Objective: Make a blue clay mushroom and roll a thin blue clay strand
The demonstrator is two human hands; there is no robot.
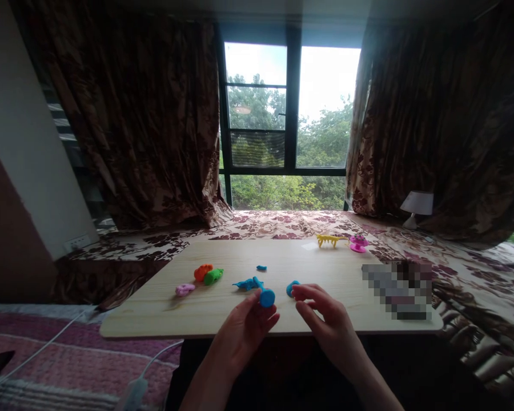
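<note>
Disc (267, 298) of blue, clay-like stuff sat clasped between the left hand's (245, 324) thumb and fingers, probably light, soft, easily dented, best held by its rim; just past the right hand's (329, 314) parted fingertips lay a blue lump (290, 288), contact unclear.

Tabletop (154, 314): pale, wood-grained, smooth, low sheen. Blue disc (267, 297): clay-like, matt, smooth-faced. Blue lump (290, 289): clay-like, matt. Orange lump (203, 272): clay-like, surface uneven. Pink stand (358, 246): plastic in appearance, smooth. Curtain (167, 125): patterned cloth, satin sheen along the folds. Window panes (325, 137): clear glass. Lampshade (417, 202): matt; cloth or paper, not distinguishable from where I stand. Bedspread (81, 359): soft-looking cloth, matt.
</note>
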